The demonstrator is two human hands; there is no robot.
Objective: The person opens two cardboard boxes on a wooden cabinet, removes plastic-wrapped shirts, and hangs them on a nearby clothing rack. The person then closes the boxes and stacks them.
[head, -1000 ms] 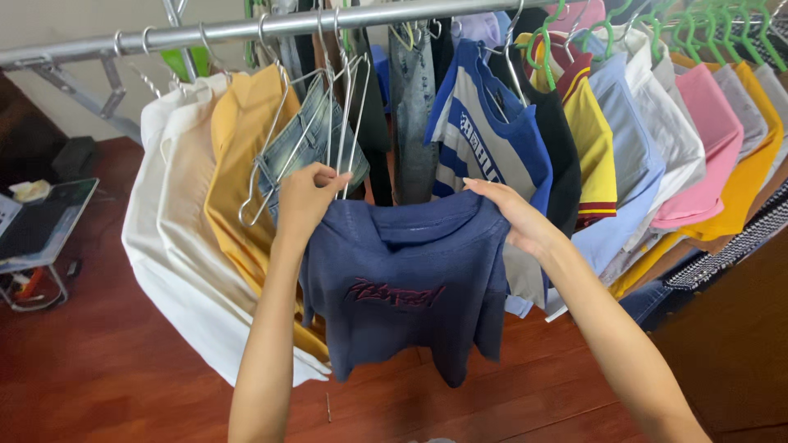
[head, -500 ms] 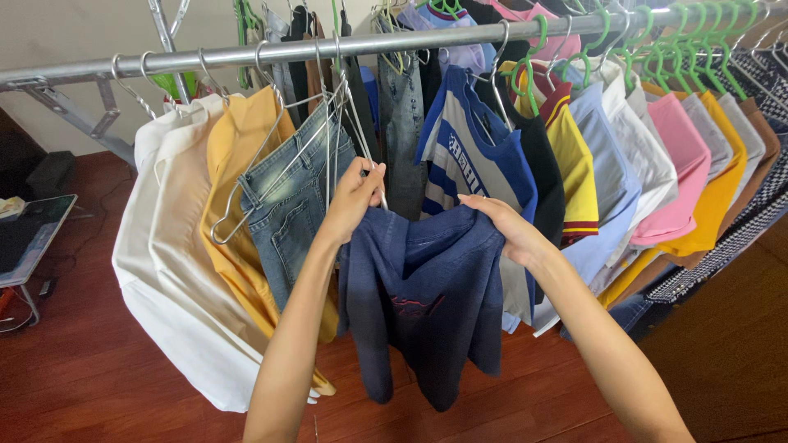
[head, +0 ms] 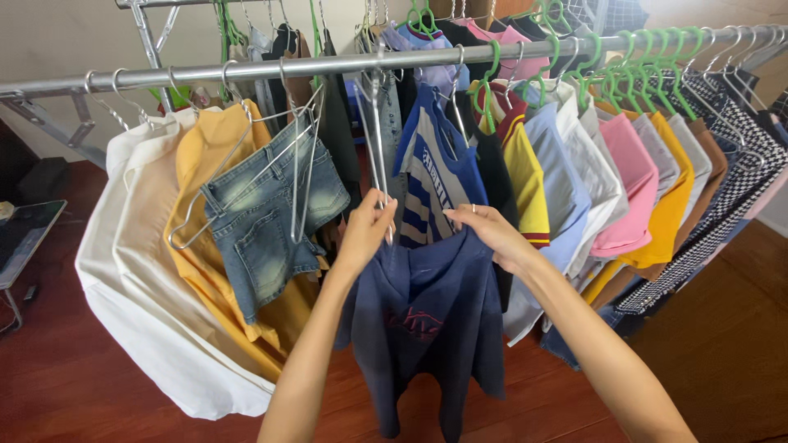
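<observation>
**Navy shirt held at a crowded clothes rail**

Item: a navy blue shirt [head: 427, 328] with a faint red print on the chest, hanging limp below the metal rail [head: 328, 66], just in front of a blue-and-white striped top [head: 431, 184]. The left hand [head: 368, 230] is closed on its upper left edge together with the lower end of a wire hanger [head: 373, 139] that hangs from the rail. The right hand [head: 488, 234] pinches the upper right edge, fingers curled over the cloth.

Surroundings, left: denim shorts [head: 267, 221] clipped on wire hangers, touching a mustard yellow garment [head: 205, 246] behind them; then cream-white shirts [head: 139, 279] at the end of the row.

Surroundings, right: a yellow polo with maroon trim [head: 525, 180], a pale blue shirt [head: 566, 189], a pink shirt [head: 632, 189], an orange-yellow one [head: 669, 205] and a black-and-white checked piece [head: 730, 197], most on green plastic hangers [head: 611, 74]. These press closely together, leaving little gap on the rail.

Setting: dark red wooden floor [head: 74, 377], plain pale wall [head: 74, 37] behind. A second rail of clothes stands behind the first. A small dark-topped table [head: 25, 238] sits at the far left.
</observation>
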